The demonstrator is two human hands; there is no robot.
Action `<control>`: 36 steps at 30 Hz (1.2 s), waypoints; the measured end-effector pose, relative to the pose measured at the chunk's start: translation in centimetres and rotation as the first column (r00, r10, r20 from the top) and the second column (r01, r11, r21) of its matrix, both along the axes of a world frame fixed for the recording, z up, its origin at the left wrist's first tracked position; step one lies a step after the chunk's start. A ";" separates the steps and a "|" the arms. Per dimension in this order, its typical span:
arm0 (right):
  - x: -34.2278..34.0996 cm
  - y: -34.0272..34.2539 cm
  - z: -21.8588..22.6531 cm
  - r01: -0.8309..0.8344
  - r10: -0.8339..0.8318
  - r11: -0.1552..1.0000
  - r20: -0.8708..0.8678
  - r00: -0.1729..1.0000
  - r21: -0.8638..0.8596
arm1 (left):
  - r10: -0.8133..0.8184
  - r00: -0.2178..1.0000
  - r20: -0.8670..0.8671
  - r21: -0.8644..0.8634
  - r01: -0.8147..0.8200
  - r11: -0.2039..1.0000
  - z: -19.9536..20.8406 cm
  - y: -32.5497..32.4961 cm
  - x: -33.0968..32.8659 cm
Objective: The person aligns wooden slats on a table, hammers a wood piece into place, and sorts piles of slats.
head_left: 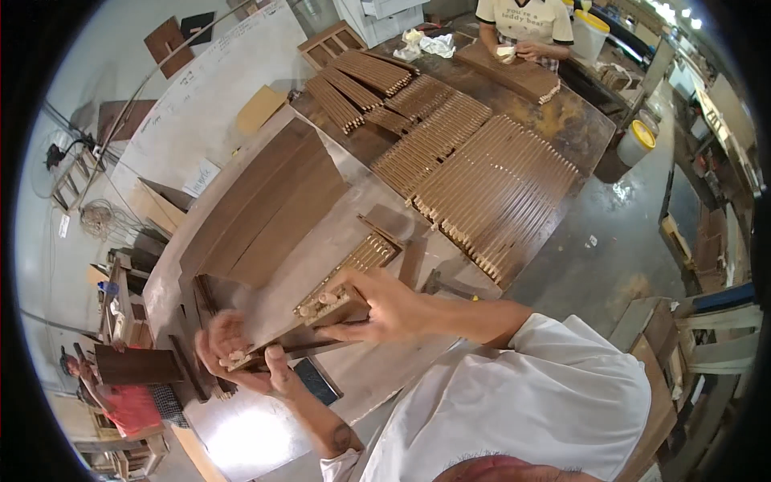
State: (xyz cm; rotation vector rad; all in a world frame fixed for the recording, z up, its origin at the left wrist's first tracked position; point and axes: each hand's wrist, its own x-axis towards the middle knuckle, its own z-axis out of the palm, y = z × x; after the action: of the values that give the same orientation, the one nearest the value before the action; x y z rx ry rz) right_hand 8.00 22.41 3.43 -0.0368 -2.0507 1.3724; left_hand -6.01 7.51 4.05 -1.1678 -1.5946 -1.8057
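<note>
A narrow brown wooden piece (299,337) slants across the space in front of me, held at both ends. My right hand (379,307) grips its upper right end, thumb below and fingers over the top. Beside those fingers show small pale wooden peg ends (327,299); whether they are fixed to the piece I cannot tell. Round its lower left end closes my left hand (261,361), thumb on top, other fingers smeared by motion. A pale bit lies at those fingertips. Just beyond my right hand, a shallow wooden frame (393,239) contains golden-brown rods (361,261).
Curved brown panels (265,213) lie on the pale table, dark strips (189,365) at its left. A dark phone-like slab (316,381) sits near me. Rows of brown rods (498,193) cover the farther table, where a co-worker (526,36) handles something pale. Another person (132,402) carries a board.
</note>
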 end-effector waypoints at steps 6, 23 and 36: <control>-0.1 1.2 -0.6 -0.040 0.040 0.999 -0.057 0.998 0.009 | 0.304 0.708 -0.637 -0.448 -0.661 0.602 3.6 1.8 5.8; 0.2 0.0 -5.3 -0.072 0.075 0.997 -0.114 0.991 0.031 | 0.433 0.789 -0.436 -0.425 -0.605 0.674 3.4 4.8 8.6; 5.8 6.0 -24.5 0.275 -0.462 0.840 0.351 0.814 0.468 | 0.439 0.799 -0.410 -0.344 -0.582 0.737 2.9 6.6 7.5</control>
State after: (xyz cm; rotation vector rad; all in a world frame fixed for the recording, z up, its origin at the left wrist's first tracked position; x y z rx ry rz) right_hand 13.83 28.41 -21.03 -0.6129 -2.4992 0.7182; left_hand 1.46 14.10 6.97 -0.9770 -1.9599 -0.8661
